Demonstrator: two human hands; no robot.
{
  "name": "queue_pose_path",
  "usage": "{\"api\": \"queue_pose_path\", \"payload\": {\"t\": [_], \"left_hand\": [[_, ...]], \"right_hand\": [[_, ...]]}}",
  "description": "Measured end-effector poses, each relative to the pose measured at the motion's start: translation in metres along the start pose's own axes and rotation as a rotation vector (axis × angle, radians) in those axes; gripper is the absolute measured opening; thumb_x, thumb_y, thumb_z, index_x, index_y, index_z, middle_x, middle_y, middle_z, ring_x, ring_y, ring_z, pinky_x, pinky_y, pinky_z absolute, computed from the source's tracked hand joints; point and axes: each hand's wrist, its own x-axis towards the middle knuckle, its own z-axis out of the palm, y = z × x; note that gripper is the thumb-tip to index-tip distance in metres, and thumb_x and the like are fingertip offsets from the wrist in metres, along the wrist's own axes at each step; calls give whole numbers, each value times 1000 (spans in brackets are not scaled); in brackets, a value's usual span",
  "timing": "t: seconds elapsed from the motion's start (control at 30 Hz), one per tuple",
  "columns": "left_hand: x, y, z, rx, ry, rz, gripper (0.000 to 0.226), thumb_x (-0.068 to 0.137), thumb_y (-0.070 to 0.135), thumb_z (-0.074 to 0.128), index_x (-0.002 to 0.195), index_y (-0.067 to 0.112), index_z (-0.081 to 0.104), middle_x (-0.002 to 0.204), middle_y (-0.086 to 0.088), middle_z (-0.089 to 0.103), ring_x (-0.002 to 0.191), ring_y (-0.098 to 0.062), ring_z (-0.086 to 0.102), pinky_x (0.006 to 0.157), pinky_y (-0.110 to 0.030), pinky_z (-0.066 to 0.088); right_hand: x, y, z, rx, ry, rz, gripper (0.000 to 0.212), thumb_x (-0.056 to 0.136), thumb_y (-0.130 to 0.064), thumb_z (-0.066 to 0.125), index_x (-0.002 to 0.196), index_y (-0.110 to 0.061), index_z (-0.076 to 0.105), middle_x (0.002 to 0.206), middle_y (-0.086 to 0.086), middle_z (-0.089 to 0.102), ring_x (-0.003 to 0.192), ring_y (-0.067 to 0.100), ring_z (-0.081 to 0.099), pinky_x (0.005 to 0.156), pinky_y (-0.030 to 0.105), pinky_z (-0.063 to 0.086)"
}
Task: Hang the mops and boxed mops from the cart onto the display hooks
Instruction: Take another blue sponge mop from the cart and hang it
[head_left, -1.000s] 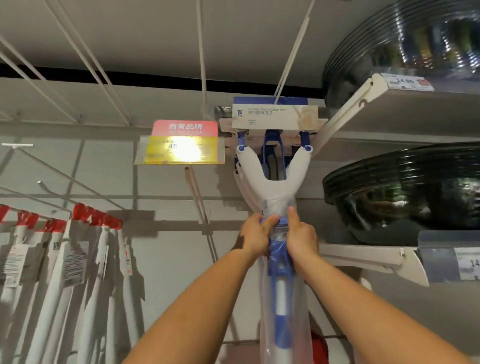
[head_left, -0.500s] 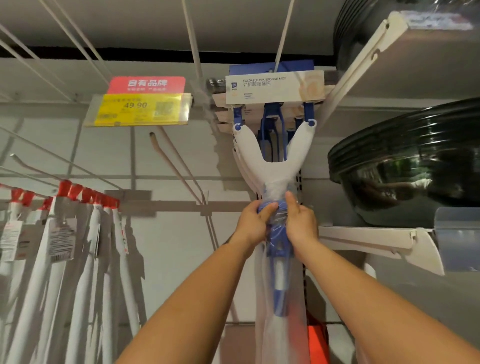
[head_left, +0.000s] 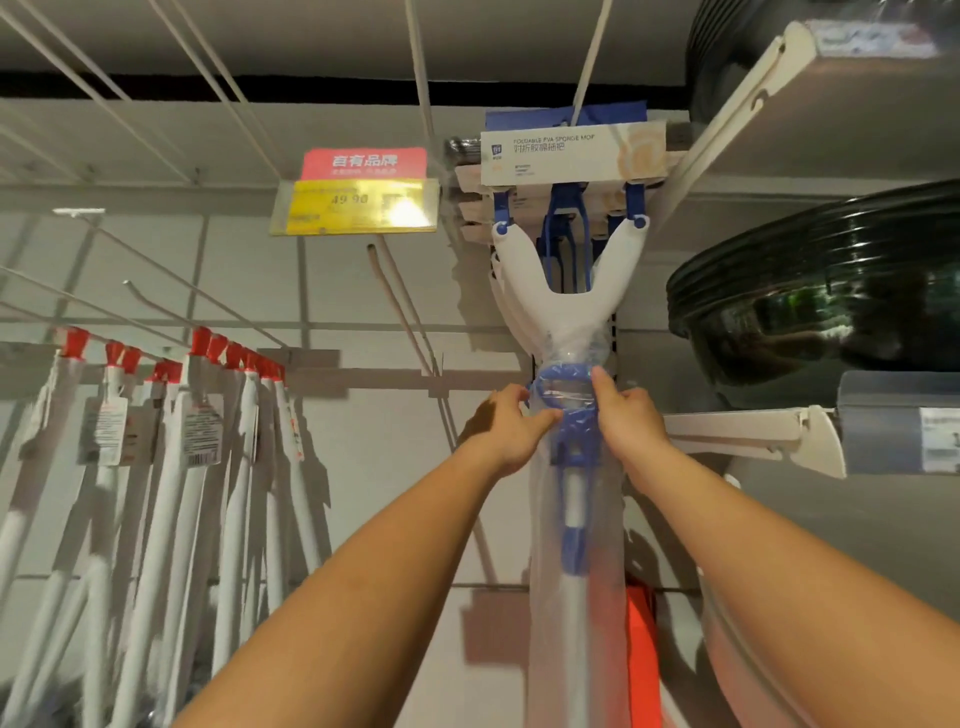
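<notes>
We read "FOLDABLE PVA SPONGE MOP" on the white header card (head_left: 571, 156) atop the sponge mop (head_left: 566, 291), with "对折胶棉拖把" beneath it; the smaller lines below are too fine to read. Left of the card, a red sign (head_left: 364, 162) says "自有品牌", and the yellow price tag (head_left: 358, 205) just under it shows "49.90". Hang tags (head_left: 200, 436) on the white-handled mops (head_left: 171, 519) at left carry barcodes and print we cannot read. The shelf label (head_left: 940, 439) at right is blurred.

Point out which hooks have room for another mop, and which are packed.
Free: the bare hook under the yellow price tag, between the red-capped mops and the sponge mop. Packed: the red-capped row, and the sponge mop's own hook, stacked several deep.
</notes>
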Motion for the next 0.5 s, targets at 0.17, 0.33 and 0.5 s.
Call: {"api": "queue_pose_path", "payload": {"t": [0.17, 0.33, 0.5], "left_hand": [[-35, -4, -32, 477, -181, 61, 58, 92, 47, 51, 142, 23, 37, 142, -6, 42, 126, -27, 47, 100, -37, 40], [-74, -13, -60, 705, -326, 71, 50, 91, 44, 53, 136, 22, 47, 138, -5, 49, 122, -27, 50, 97, -38, 44], [-113, -24, -83, 794, -477, 49, 32, 92, 45, 54, 107, 17, 60, 120, -7, 61, 102, -27, 56, 82, -35, 44]], "right_hand": [[-42, -17, 0, -325, -106, -32, 51, 91, -45, 50, 128, -10, 52, 122, 14, 60, 106, 32, 59, 80, 31, 45], [-102, -32, -1, -856, -202, -87, 43, 92, -41, 44, 125, -14, 53, 122, 11, 59, 107, 30, 58, 82, 34, 46], [-177, -51, -6, -1239, -487, 2, 46, 92, -33, 50, 134, -12, 49, 132, 10, 55, 119, 30, 54, 98, 40, 42]]}}
